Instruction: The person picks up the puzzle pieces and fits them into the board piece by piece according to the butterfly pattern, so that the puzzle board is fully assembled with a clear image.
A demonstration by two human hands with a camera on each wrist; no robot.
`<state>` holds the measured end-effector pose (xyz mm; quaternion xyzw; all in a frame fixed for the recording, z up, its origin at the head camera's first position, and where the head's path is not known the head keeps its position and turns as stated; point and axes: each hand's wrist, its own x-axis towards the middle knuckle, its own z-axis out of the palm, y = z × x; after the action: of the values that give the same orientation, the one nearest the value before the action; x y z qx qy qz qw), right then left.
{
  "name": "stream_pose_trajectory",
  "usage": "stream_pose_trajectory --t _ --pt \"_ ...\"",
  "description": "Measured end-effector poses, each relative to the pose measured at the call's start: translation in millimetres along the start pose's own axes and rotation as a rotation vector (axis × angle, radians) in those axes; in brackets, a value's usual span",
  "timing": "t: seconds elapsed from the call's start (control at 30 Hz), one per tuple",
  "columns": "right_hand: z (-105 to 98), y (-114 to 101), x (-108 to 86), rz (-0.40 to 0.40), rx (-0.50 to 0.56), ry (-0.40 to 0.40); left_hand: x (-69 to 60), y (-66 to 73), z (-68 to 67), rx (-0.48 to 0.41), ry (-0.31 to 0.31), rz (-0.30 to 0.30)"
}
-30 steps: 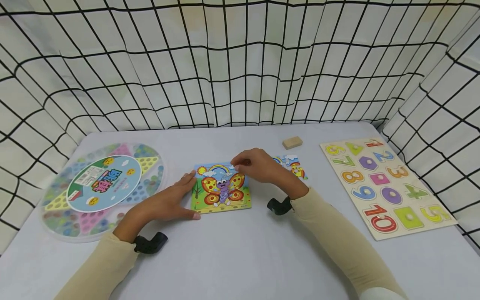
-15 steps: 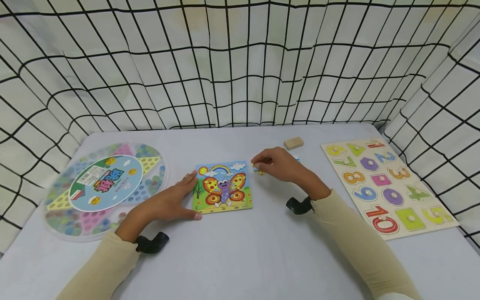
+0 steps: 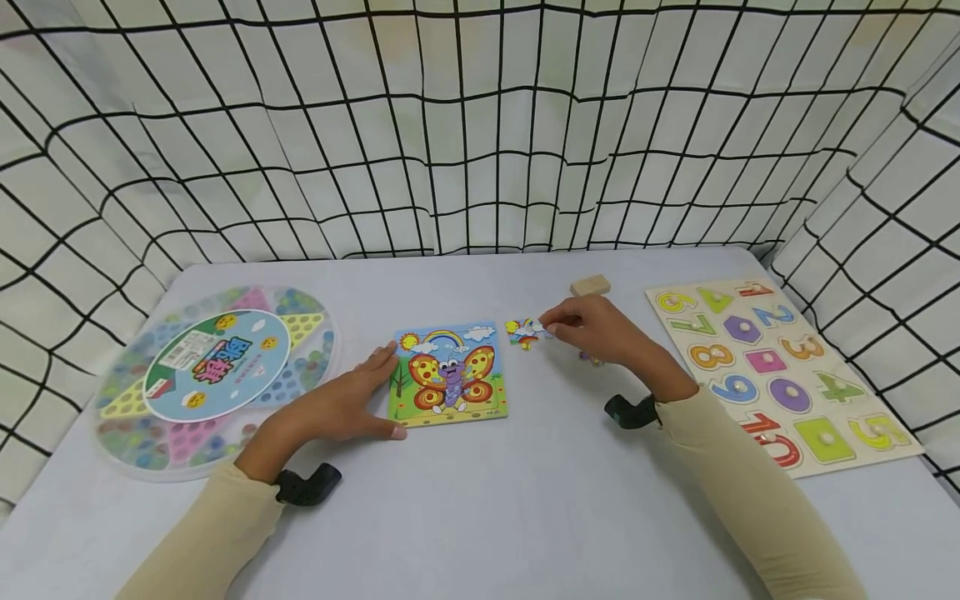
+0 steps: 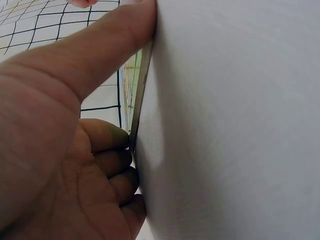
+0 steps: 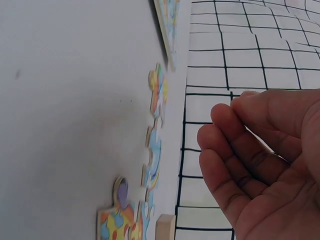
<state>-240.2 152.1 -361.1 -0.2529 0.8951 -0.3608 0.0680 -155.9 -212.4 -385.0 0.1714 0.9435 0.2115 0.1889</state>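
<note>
The square butterfly puzzle board (image 3: 448, 379) lies flat. My left hand (image 3: 330, 412) is spread at its left side, thumb by the front-left corner and fingers against the left edge; the left wrist view shows thumb and fingers (image 4: 117, 162) touching the board's thin edge (image 4: 142, 90). Right of the board, my right hand (image 3: 611, 333) hovers with bent fingers at a loose sun-and-mushroom piece (image 3: 525, 332). In the right wrist view nothing shows between thumb and fingers (image 5: 227, 122). Loose pieces lie in a row beside it: a colourful one (image 5: 158, 92), a blue one (image 5: 152, 162), a spotted one (image 5: 117, 222).
A round marble board game (image 3: 288, 387) with a blue label (image 3: 217, 367) lies at the left. A wooden number board (image 3: 787, 375) lies at the right. A small wooden block (image 3: 590, 285) is behind my right hand. Black netting over white cloth surrounds the table (image 3: 480, 517).
My right hand has moved right, from the puzzle board's top right corner to above the loose pieces, uncovering the sun-and-mushroom piece. My left hand has stayed at the board.
</note>
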Motion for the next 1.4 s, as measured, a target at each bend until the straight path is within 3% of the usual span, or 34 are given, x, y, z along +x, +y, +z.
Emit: stream_pose_trajectory --t 0.8,1.1,1.4 --pt "-17.8 29.9 -18.9 0.065 -0.016 -0.005 -2.3 2.9 -0.8 -0.013 0.005 0.006" --pt "-31.5 42.7 -27.3 0.148 -0.092 0.054 -2.8 4.5 -1.0 -0.026 0.001 0.014" --pt "-33.7 51.1 -34.0 0.196 -0.116 0.018 -2.5 2.1 -0.3 -0.015 0.001 0.016"
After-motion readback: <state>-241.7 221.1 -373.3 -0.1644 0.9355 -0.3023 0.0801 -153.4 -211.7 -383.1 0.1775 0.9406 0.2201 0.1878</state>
